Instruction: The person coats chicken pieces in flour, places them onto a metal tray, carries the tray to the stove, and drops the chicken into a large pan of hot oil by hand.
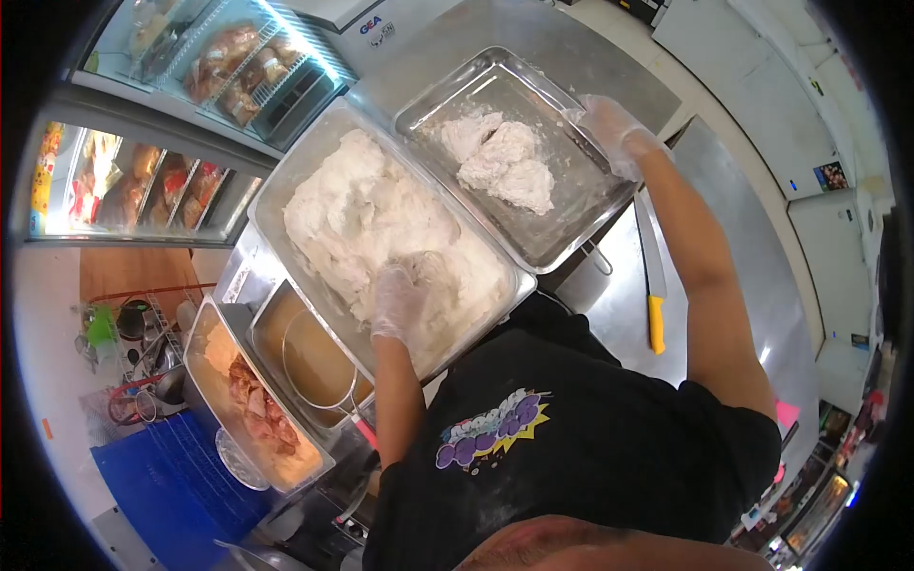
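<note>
My left hand [396,303], in a clear plastic glove, is sunk in the white flour [352,214] of a deep rectangular tub [269,217]. Flour coats its fingers and partly hides them, so I cannot tell what they hold. My right hand [612,133], also gloved, grips the far right rim of a shallow metal tray [595,214]. Several flour-coated pieces, looking like chicken [509,162], lie together in that tray, with loose flour around them.
Beside the tub stand a pan of cloudy brownish liquid [328,366] with a round strainer [286,362] over it, and a container of raw meat [257,404]. A yellow-handled knife [656,324] lies on the steel counter [609,285]. A lit glass-door fridge [143,105] stands left.
</note>
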Demonstrator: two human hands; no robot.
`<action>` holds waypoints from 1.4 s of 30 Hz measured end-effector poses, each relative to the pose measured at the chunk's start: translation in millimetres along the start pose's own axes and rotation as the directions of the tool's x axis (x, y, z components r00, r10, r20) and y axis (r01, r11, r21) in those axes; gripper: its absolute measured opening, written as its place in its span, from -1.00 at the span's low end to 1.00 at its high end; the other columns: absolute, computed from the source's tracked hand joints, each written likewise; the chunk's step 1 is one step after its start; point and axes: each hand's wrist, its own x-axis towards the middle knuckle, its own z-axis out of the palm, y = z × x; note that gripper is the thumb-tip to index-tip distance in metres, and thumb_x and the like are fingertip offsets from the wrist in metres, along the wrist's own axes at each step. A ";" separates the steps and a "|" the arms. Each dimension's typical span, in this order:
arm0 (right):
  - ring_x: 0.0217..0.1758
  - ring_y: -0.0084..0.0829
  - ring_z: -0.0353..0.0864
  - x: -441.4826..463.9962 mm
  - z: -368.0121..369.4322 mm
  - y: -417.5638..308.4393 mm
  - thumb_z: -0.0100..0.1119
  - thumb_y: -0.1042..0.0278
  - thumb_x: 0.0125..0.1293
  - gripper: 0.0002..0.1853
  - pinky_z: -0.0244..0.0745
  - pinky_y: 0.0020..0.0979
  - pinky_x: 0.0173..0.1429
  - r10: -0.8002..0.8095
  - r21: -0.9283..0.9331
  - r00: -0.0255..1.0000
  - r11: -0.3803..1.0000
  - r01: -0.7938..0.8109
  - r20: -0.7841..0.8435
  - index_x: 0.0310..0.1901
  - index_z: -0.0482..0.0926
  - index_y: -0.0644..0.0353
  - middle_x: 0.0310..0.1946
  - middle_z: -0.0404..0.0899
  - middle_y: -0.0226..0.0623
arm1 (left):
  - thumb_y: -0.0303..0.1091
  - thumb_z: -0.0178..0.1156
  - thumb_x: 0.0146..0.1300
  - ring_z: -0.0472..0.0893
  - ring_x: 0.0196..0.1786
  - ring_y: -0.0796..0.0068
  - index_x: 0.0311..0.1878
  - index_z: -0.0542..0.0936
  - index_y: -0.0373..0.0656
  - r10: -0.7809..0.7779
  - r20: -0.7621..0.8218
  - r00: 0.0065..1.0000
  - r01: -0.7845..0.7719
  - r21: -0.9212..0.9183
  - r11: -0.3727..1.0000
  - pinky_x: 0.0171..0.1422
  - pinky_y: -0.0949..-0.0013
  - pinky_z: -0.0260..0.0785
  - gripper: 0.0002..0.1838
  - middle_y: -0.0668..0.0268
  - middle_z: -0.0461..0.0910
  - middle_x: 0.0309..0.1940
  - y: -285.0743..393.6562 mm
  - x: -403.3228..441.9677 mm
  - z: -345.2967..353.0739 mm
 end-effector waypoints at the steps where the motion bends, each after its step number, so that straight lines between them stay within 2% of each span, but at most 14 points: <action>1: 0.00 -0.24 0.54 -19.5 -6.7 -28.3 0.26 0.13 0.52 -0.58 0.47 -0.18 0.12 0.092 0.070 0.995 0.993 -0.095 0.047 0.23 0.61 0.26 -0.06 0.62 -0.15 | -0.23 0.36 0.23 0.69 -0.10 -0.20 -0.16 0.72 -0.32 0.013 0.022 1.000 -0.013 0.011 1.000 0.08 -0.05 0.52 -0.70 -0.17 0.70 -0.30 0.2 -0.4 -1.6; 3: 0.38 -0.02 0.55 -47.0 -17.7 -72.3 0.20 0.16 0.54 -0.48 0.44 -0.18 0.37 0.258 0.195 0.954 0.939 -0.284 0.150 0.41 0.53 0.25 0.32 0.58 0.10 | -0.23 0.35 0.23 0.67 -0.06 -0.20 -0.15 0.72 -0.32 0.093 -0.007 0.996 -0.092 0.042 0.995 0.12 -0.06 0.51 -0.70 -0.17 0.70 -0.26 -10.4 1.4 4.3; 10: -0.08 -0.39 0.56 -4.1 7.0 -10.9 0.28 0.15 0.50 -0.63 0.49 -0.21 0.08 0.042 0.074 0.999 0.996 -0.041 -0.016 0.14 0.66 0.27 -0.14 0.68 -0.25 | -0.22 0.33 0.26 0.64 0.03 -0.20 -0.08 0.71 -0.29 0.058 0.053 0.997 -0.059 0.027 0.998 0.19 -0.08 0.48 -0.68 -0.16 0.70 -0.18 -24.4 2.0 13.8; 15: 0.42 -0.04 0.52 -21.7 -3.2 -62.0 0.11 0.10 0.57 -0.44 0.35 -0.17 0.47 0.197 0.000 0.971 0.980 -0.199 0.133 0.48 0.47 0.19 0.39 0.54 0.01 | -0.23 0.33 0.17 0.70 -0.03 -0.17 -0.15 0.74 -0.35 0.083 0.011 0.996 -0.084 0.043 0.996 0.10 -0.07 0.55 -0.67 -0.19 0.71 -0.19 -22.3 2.2 11.3; 17: 0.10 -0.13 0.64 -35.4 0.5 -71.2 0.19 0.05 0.54 -0.52 0.49 -0.17 0.23 0.153 0.157 0.982 0.973 -0.169 0.110 0.29 0.57 0.25 0.06 0.67 -0.13 | -0.25 0.29 0.20 0.71 -0.04 -0.15 -0.17 0.74 -0.35 0.136 0.049 0.989 -0.142 0.139 0.980 0.10 -0.05 0.56 -0.68 -0.17 0.72 -0.19 -29.8 1.3 16.8; 20: 0.04 -0.12 0.74 0.8 4.2 -21.5 0.24 -0.03 0.52 -0.45 0.58 -0.20 0.19 -0.074 -0.132 0.987 0.990 0.055 -0.144 0.26 0.58 0.32 0.00 0.75 -0.10 | -0.30 0.22 0.24 0.73 -0.05 -0.12 -0.20 0.74 -0.34 0.163 0.098 0.982 -0.186 0.304 0.934 0.11 -0.02 0.56 -0.73 -0.12 0.73 -0.21 -34.9 4.9 23.5; 24: 0.38 -0.11 0.63 2.5 -20.4 -70.9 0.29 -0.13 0.46 -0.25 0.47 -0.25 0.46 -0.179 -0.709 0.976 0.704 0.040 -0.122 0.41 0.49 0.37 0.29 0.64 0.09 | -0.37 0.15 0.28 0.74 -0.07 -0.09 -0.20 0.74 -0.28 0.046 0.073 0.996 -0.069 0.341 0.937 0.11 -0.02 0.56 -0.77 -0.07 0.74 -0.24 -25.1 6.4 16.5; 25: 0.43 -0.13 0.58 -10.6 -23.7 -102.8 0.24 -0.15 0.46 -0.27 0.42 -0.25 0.50 -0.182 -0.621 0.976 0.781 0.069 -0.121 0.41 0.51 0.32 0.36 0.58 0.04 | -0.38 0.14 0.29 0.74 -0.07 -0.09 -0.19 0.74 -0.26 0.013 0.082 0.997 -0.041 0.352 0.935 0.11 -0.02 0.55 -0.77 -0.07 0.74 -0.24 -25.3 5.3 14.6; 27: 0.53 -0.17 0.46 -47.6 -7.1 -160.2 0.16 -0.18 0.48 -0.30 0.32 -0.25 0.59 -0.174 -0.411 0.977 0.905 0.110 -0.121 0.42 0.54 0.22 0.49 0.46 -0.04 | -0.34 0.14 0.33 0.74 -0.07 -0.08 -0.16 0.74 -0.22 0.116 0.112 0.987 -0.139 0.226 0.964 0.08 0.00 0.56 -0.77 -0.05 0.74 -0.19 -20.0 4.8 -1.2; 29: 0.41 -0.10 0.55 -68.9 29.7 -179.1 0.06 0.03 0.54 -0.50 0.39 -0.22 0.52 -0.594 -0.396 0.804 0.745 0.537 -0.027 0.29 0.64 0.21 0.34 0.60 -0.04 | -0.33 0.16 0.36 0.75 -0.08 -0.01 -0.13 0.74 -0.19 0.093 0.191 0.977 -0.127 0.170 0.977 0.05 0.05 0.57 -0.78 -0.03 0.75 -0.17 -10.4 -0.7 -15.0; 31: 0.35 -0.09 0.59 -96.7 81.1 -202.6 0.09 0.08 0.54 -0.52 0.40 -0.17 0.51 -0.496 -0.251 0.826 0.792 0.557 0.268 0.30 0.60 0.24 0.24 0.64 0.02 | -0.35 0.21 0.37 0.75 -0.12 0.11 -0.10 0.74 -0.17 -0.052 0.332 0.942 -0.015 0.196 0.981 0.01 0.14 0.56 -0.82 0.01 0.75 -0.17 0.6 -3.9 -22.7; 33: 0.24 -0.01 0.65 -115.5 148.3 -205.2 0.09 0.32 0.52 -0.65 0.48 -0.09 0.43 -0.399 -0.107 0.797 0.863 0.494 0.454 0.22 0.60 0.27 0.09 0.69 0.10 | -0.45 0.24 0.36 0.72 -0.13 0.28 -0.04 0.71 -0.18 -0.085 0.198 0.976 0.136 -0.259 0.956 0.00 0.22 0.55 -0.84 0.12 0.74 -0.17 -4.0 -12.0 -20.9; 37: 0.14 0.06 0.69 -130.4 223.9 -185.9 0.20 0.54 0.29 -0.67 0.54 -0.09 0.28 -0.405 -0.147 0.631 0.755 0.639 0.662 0.10 0.66 0.30 0.01 0.69 0.17 | -0.55 0.29 0.34 0.62 -0.12 0.52 0.13 0.62 -0.20 -0.140 0.025 0.990 0.097 -0.836 0.541 -0.01 0.36 0.52 -0.70 0.29 0.71 -0.14 -15.0 -20.5 -16.3; 42: 0.11 0.04 0.71 -128.6 219.4 -200.3 0.21 0.56 0.27 -0.66 0.56 -0.13 0.20 -0.373 0.013 0.672 0.880 0.475 0.639 0.09 0.67 0.32 0.00 0.71 0.14 | -0.63 0.23 0.29 0.62 -0.12 0.55 0.18 0.60 -0.21 -0.187 0.009 0.982 0.043 -0.983 0.177 0.00 0.39 0.52 -0.61 0.34 0.66 -0.11 -21.1 -19.1 -9.9</action>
